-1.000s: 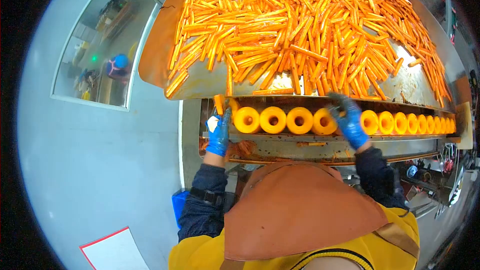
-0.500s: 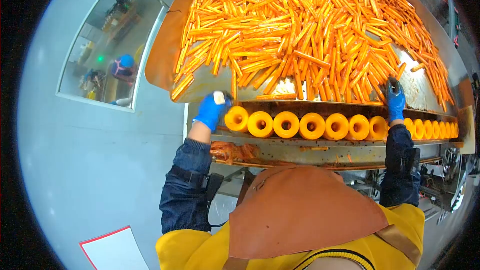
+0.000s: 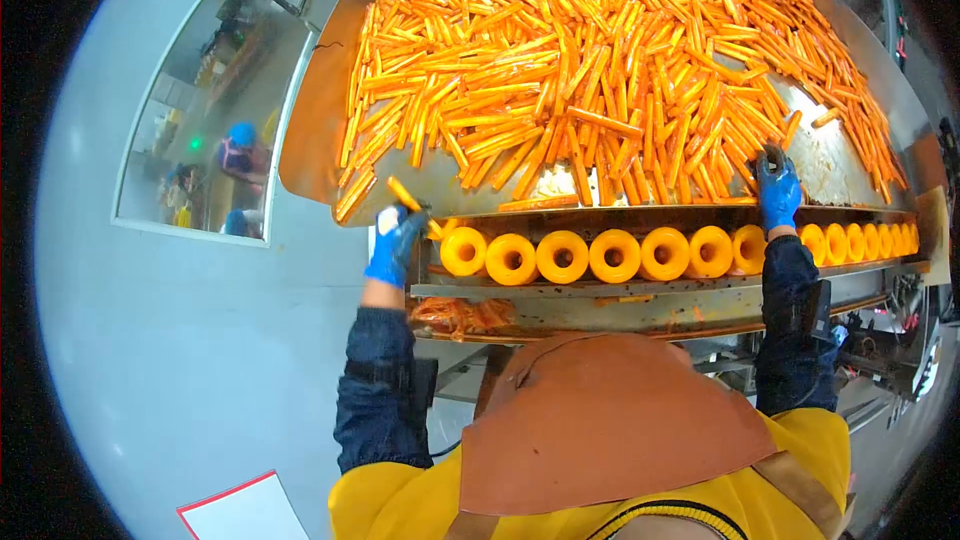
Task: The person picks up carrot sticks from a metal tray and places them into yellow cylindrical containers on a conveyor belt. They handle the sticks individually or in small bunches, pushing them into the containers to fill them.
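Note:
My left hand (image 3: 393, 243), in a blue glove with dark fingertips, grips an orange stick (image 3: 410, 202) at the left end of the row of yellow rollers (image 3: 563, 256). The stick slants down to the right through the fingers. My right hand (image 3: 778, 192), gloved the same way, rests at the tray's front edge with its fingertips bunched at the ends of some sticks. What those fingers hold, if anything, is hidden. Many glossy orange sticks (image 3: 600, 60) are heaped on the metal tray (image 3: 420, 185) beyond the rollers.
Below the rollers runs a metal trough (image 3: 570, 313) with reddish scraps (image 3: 460, 317) at its left end. A pale blue wall (image 3: 220, 340) with a window (image 3: 205, 110) stands at the left; people in blue caps show through it. Machinery parts (image 3: 890, 340) lie to the right.
My left hand first left the rollers' left end, then closed around a stick there. My right hand moved right and up, from above the rollers to the sticks at the tray edge.

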`<state>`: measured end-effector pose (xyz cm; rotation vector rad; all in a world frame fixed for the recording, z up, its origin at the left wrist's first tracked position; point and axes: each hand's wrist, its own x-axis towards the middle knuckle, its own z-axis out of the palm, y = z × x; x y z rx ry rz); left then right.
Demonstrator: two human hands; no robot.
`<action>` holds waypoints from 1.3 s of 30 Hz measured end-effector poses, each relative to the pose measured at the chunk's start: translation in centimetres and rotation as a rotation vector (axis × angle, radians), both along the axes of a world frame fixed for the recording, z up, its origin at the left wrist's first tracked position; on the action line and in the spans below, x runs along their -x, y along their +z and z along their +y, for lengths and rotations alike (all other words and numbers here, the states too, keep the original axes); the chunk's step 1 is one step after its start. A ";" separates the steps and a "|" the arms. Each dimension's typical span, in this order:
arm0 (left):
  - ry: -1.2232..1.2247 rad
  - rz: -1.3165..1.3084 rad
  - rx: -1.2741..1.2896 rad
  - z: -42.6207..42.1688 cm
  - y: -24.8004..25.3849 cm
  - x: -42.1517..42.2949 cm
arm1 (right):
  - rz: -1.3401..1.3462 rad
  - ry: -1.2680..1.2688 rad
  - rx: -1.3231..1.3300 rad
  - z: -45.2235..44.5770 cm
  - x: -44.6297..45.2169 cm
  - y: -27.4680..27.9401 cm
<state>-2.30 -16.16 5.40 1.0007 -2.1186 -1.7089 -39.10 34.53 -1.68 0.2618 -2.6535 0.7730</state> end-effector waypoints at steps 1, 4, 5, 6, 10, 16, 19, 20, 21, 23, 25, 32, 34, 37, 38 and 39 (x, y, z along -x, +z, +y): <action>-0.005 -0.015 -0.009 0.9 -1.1 -1.3 | -0.008 0.002 0.003 -0.2 -0.3 0.4; -0.239 -0.169 0.212 3.3 -3.2 -3.4 | -0.012 0.025 0.009 0.2 0.3 -0.5; -0.282 -0.217 0.293 3.6 -3.5 -3.2 | -0.001 0.019 -0.001 0.2 0.4 -0.7; -0.325 -0.264 0.375 4.0 -3.2 -2.8 | 0.010 0.013 -0.012 0.1 0.3 -0.6; -0.269 -0.084 0.436 5.8 -0.5 2.4 | 0.012 -0.006 -0.010 -0.1 0.0 -0.2; -0.780 -0.243 0.805 10.2 0.2 11.7 | -0.023 -0.004 -0.006 0.1 0.1 -0.2; -0.859 -0.466 0.844 10.3 2.2 12.7 | -0.046 -0.009 -0.007 -0.1 -0.1 0.4; -0.866 -0.515 0.873 9.9 2.6 12.6 | -0.046 -0.010 -0.011 -0.1 -0.3 0.5; -0.857 -0.468 0.938 9.1 1.9 11.8 | -0.037 -0.009 -0.010 -0.1 -0.4 0.6; -0.751 -0.232 0.708 7.4 1.8 10.0 | -0.018 -0.006 -0.007 -0.3 -0.5 0.7; -0.622 -0.110 0.586 6.2 3.1 7.6 | -0.019 -0.012 -0.006 -0.3 -0.4 0.5; -0.273 0.044 0.131 3.9 -1.5 -3.1 | -0.014 0.009 0.007 -0.1 -0.1 0.0; -0.296 -0.317 0.330 4.1 -1.1 -2.5 | 0.010 0.028 0.003 0.0 0.0 -0.2; -0.338 -0.379 0.897 5.4 0.4 1.4 | 0.020 -0.002 -0.067 0.2 0.3 -0.6; -0.358 -0.191 0.878 6.3 1.1 3.2 | 0.024 0.002 -0.062 0.3 0.2 -0.7; -0.377 -0.002 0.855 7.7 2.1 5.5 | 0.028 0.005 -0.055 0.3 0.2 -0.8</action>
